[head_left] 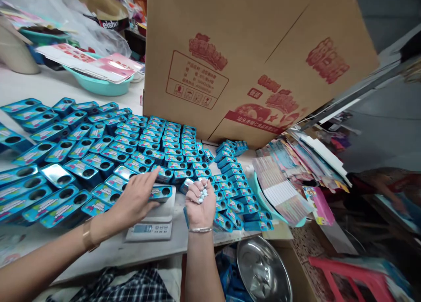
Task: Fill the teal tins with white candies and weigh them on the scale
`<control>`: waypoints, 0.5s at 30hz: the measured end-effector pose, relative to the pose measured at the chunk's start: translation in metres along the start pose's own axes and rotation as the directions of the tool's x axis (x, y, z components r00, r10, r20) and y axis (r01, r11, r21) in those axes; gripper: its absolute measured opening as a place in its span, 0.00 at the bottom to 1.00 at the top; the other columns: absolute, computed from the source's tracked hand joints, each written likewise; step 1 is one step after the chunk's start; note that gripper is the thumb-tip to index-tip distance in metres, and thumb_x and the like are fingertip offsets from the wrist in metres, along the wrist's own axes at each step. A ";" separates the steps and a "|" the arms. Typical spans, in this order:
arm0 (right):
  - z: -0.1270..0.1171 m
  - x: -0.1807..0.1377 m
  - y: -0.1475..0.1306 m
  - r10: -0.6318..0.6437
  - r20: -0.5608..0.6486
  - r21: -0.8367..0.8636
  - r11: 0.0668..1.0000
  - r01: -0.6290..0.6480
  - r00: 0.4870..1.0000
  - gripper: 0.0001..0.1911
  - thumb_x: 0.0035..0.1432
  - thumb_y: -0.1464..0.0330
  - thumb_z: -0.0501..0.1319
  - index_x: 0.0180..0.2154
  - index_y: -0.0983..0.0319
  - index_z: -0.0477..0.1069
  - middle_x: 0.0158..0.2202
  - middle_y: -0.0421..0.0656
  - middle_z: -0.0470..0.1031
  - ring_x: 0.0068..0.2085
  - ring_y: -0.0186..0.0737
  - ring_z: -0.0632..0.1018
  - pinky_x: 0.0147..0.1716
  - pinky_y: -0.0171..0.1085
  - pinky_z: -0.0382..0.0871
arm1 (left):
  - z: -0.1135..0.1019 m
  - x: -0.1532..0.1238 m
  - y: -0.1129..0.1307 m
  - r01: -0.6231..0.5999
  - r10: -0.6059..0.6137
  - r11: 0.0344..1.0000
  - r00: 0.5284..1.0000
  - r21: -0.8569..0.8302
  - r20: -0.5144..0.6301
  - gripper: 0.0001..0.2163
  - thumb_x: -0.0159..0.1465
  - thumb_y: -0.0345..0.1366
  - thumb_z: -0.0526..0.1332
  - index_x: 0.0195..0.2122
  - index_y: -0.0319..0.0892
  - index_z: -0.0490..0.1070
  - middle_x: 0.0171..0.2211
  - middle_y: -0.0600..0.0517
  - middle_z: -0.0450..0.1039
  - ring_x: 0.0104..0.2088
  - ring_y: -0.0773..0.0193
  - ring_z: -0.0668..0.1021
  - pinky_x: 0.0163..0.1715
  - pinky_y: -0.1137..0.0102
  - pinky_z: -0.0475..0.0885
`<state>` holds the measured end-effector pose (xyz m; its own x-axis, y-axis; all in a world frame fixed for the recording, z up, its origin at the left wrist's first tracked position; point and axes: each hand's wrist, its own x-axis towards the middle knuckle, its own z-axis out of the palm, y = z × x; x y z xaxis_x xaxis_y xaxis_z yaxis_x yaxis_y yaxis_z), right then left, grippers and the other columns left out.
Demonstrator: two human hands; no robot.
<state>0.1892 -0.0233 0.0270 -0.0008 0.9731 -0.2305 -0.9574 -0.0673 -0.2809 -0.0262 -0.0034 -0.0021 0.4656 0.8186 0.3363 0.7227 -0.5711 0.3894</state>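
your left hand is at the tin lying on the scale, near the counter's near edge. its fingers are stretched out, the thumb is spread from them, and the tin's left end is between; you cannot tell whether they press on it. your right hand is palm up just beside the scale, fingers curled over a small heap of pale pellets.

other tins, blue with a dark round hole on top, stand packed in rows from the counter's left edge to near its right edge. a big box stands at the far edge behind them. towards the far left corner, a bowl has printed cards across it. by the right edge, a stack of sheets lies over a teal basin. below the near edge is a metal bowl.
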 end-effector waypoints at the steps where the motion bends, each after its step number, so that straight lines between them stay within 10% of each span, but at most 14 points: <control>1: 0.000 0.001 0.000 0.003 -0.003 0.012 1.000 -0.003 1.000 0.12 0.61 0.67 0.59 0.29 0.59 0.58 0.22 0.30 0.56 0.20 0.25 0.58 0.16 0.23 0.52 | -0.010 -0.001 -0.002 0.015 -0.016 1.000 0.998 -0.011 -0.059 0.39 0.65 0.46 0.59 0.71 0.41 0.37 0.62 0.37 0.61 0.62 0.42 0.66 0.58 0.48 0.64; 7: 0.007 0.010 0.003 0.023 -0.079 0.052 0.998 -0.019 0.997 0.11 0.63 0.67 0.57 0.29 0.59 0.58 0.21 0.30 0.58 0.20 0.25 0.60 0.17 0.23 0.54 | -0.080 -0.029 -0.011 0.319 -0.393 0.914 0.845 -0.250 -0.363 0.45 0.58 0.60 0.61 0.70 0.52 0.41 0.67 0.49 0.56 0.64 0.41 0.65 0.63 0.42 0.64; 15: 0.019 0.024 0.015 0.068 -0.144 0.096 0.994 -0.055 0.987 0.16 0.69 0.64 0.49 0.28 0.60 0.60 0.20 0.31 0.58 0.18 0.25 0.59 0.14 0.25 0.50 | -0.076 -0.072 -0.023 0.460 -0.569 0.803 0.781 -0.379 -0.257 0.41 0.56 0.58 0.61 0.68 0.60 0.45 0.65 0.56 0.60 0.62 0.41 0.68 0.62 0.40 0.65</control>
<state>0.1691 0.0029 0.0354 -0.0245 0.9242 -0.3810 -0.9791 -0.0991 -0.1775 -0.1149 -0.0539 0.0305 -0.1792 0.9484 0.2616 0.6007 -0.1051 0.7925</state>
